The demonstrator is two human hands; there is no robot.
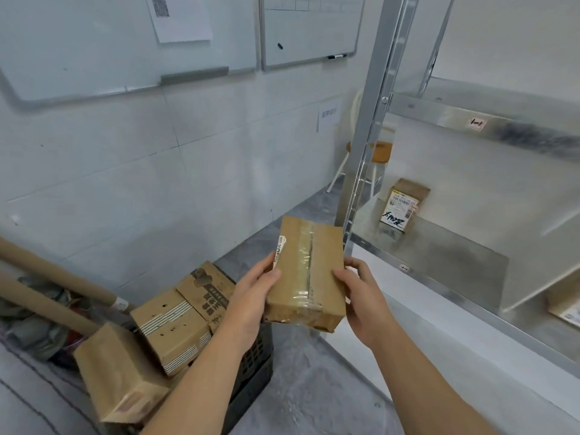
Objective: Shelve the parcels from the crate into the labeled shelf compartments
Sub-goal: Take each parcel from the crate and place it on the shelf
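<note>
Both hands — left hand [251,293] and right hand [361,296] — clasp a taped brown parcel [306,274] by its sides, lifted clear of the crate [251,372] at eight o'clock. Its label faces away, so next comes reading it — then choosing a shelf [439,246] compartment at two o'clock.
</note>
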